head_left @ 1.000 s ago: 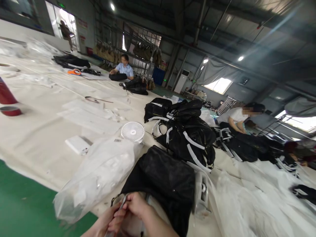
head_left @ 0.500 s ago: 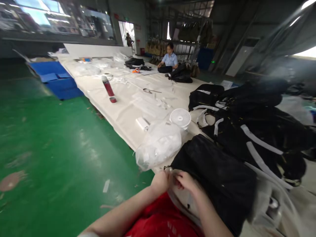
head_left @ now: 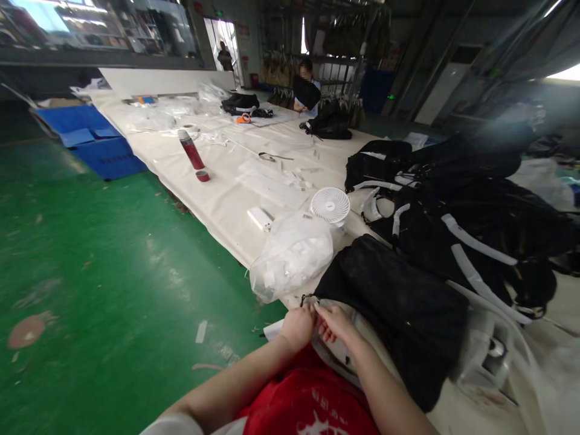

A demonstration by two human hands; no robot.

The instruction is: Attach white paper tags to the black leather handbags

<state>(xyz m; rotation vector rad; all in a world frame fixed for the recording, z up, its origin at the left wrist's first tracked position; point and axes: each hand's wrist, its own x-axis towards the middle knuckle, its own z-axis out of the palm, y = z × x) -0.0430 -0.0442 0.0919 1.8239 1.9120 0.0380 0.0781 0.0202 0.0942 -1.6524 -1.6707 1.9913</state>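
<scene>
Both hands are brought together at the lower centre of the frame, closed on the edge of the pale lining of a black bag; the exact bit pinched is hidden by the fingers. Since half a second ago, the left hand has been kept at that edge, and a white piece is now seen beside its wrist. The right hand is held with thumb and forefinger forward, the other fingers curled under. The left is clenched, its back turned up. Both forearms are angled inward from the lower edge, over a red garment.

The bag is spread at the lower right of centre, on the desk. Above it, a clear plastic bag, a white fan and a white block are grouped — with more black bags heaped to the right. Farther up and left, a red flask is placed near a small red cap. At upper centre a change is noticed: a black bundle, earlier laid low before a co-worker, is now raised.
</scene>
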